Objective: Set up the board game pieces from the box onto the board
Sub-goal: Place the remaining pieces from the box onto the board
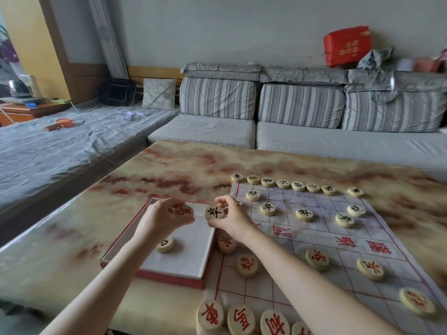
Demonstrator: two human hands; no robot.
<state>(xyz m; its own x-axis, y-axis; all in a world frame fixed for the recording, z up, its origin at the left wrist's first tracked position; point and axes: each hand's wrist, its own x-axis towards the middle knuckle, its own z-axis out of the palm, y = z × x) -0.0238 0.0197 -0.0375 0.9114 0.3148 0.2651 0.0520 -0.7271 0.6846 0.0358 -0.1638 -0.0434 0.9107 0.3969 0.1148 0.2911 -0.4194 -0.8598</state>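
Two round pale wooden discs are held over the far end of the shallow red-edged box (169, 278). The left hand (167, 217) pinches the red-character disc (184, 211) and the right hand (233, 217) pinches the black-character disc (214, 212), fingers (223, 200) curled round each rim. One more pale disc (165, 244) lies inside the box. Just beside it, the white grid-lined board (324, 228) carries black-marked discs (267, 208) at its far side and red-marked discs (316, 259) nearer, on the marbled cream-and-rust surface (169, 170).

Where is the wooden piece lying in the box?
Head view: the round pale wooden piece lies on the white floor of the shallow red-edged box, left of the cloth board, close by the left hand.
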